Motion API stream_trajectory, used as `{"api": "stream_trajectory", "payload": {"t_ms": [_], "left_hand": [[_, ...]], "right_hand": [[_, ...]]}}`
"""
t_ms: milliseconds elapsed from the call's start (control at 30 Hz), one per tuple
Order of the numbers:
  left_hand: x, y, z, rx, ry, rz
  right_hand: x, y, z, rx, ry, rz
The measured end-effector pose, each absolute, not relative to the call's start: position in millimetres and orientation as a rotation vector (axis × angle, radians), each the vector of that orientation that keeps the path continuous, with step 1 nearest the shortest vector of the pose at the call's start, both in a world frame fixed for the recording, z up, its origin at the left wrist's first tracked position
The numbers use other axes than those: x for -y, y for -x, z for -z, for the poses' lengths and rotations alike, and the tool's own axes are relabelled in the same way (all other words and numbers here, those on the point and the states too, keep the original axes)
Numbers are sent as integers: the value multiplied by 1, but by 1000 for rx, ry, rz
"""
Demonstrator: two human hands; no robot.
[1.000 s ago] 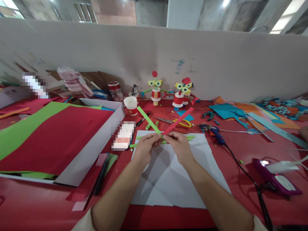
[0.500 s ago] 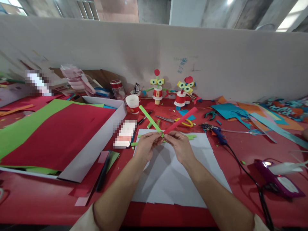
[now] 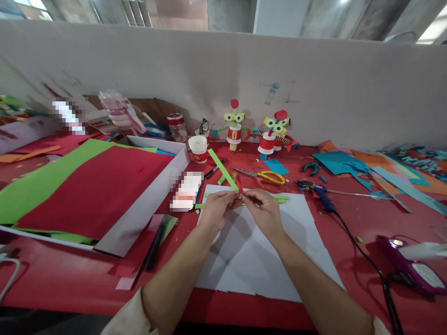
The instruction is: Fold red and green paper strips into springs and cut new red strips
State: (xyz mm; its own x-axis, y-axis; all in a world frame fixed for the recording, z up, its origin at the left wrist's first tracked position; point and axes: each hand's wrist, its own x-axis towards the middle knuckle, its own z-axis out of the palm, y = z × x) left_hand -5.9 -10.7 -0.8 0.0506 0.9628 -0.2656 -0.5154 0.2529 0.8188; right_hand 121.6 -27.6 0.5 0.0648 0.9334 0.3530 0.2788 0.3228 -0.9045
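Note:
Both hands meet over the far part of the white paper sheets (image 3: 251, 260), fingertips almost touching. My left hand (image 3: 219, 208) pinches the lower end of a green paper strip (image 3: 222, 168), which slants up and away to the left. My right hand (image 3: 262, 209) is closed at the same joint, on a red paper strip (image 3: 240, 187). Only a short piece of the red strip shows; fingers hide the rest, and its exact fold cannot be made out. More green strips (image 3: 283, 198) lie on the sheets behind the hands.
Yellow-handled scissors (image 3: 270, 177), a glue gun (image 3: 321, 197) with its cord, and pliers (image 3: 310, 168) lie beyond. Paper-cup figures (image 3: 234, 134) stand by the wall. At left are a box (image 3: 139, 223) of coloured paper, a phone (image 3: 187, 191) and a white cup (image 3: 198, 148).
The red strip, which stuck out long to the upper right, is now folded down and mostly hidden at the fingers. The green strip keeps its slant. The whole view has shifted slightly.

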Motion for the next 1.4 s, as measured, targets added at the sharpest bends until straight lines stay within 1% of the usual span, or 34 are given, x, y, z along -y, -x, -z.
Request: {"api": "stream_trajectory", "payload": {"t_ms": [167, 367, 667, 800, 900, 1000, 1267, 1400], "left_hand": [[10, 8, 0, -936, -632, -1250], [9, 14, -1, -850, -735, -1149], [14, 11, -7, -733, -899, -1140], [17, 6, -1, -825, -853, -1233], [17, 4, 2, -891, -763, -1266], [16, 2, 1, -887, -728, -1266], [14, 3, -4, -926, -701, -1260], [15, 6, -2, -925, -786, -1190]], "right_hand": [[30, -123, -3, 1742, 1140, -424], [29, -125, -1, 1851, 1105, -169], [30, -123, 6, 1828, 1168, 15], [31, -121, 8, 1819, 1212, 28], [31, -120, 4, 1741, 1216, -83], [30, -121, 0, 1637, 1222, -273], [27, -121, -3, 1209, 1197, -995], [21, -128, -7, 966, 1180, -1280]]}}
